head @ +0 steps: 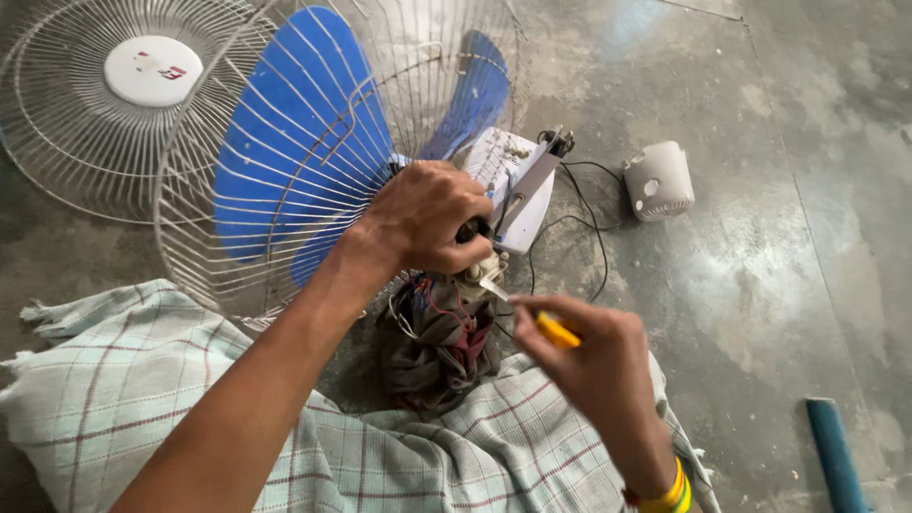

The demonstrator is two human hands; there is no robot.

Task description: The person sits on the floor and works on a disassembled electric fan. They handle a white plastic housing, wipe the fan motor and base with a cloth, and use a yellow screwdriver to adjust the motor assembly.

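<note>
My left hand [427,217] grips the exposed fan motor [472,271] behind the blue fan blades [304,152], which sit inside a wire rear guard [204,275]. My right hand [594,356] holds a yellow-handled screwdriver [554,330] with its metal tip touching the motor near its lower side. A white plastic housing piece [508,185] leans behind the motor, with black wires [589,228] running from it. A dark rag [437,356] lies under the motor, on the checked cloth [142,380] over my lap.
The wire front guard [85,104] with a white round centre lies on the concrete floor at the upper left. A white motor cover [658,180] sits to the right. A blue pipe-like bar [836,456] lies at the lower right.
</note>
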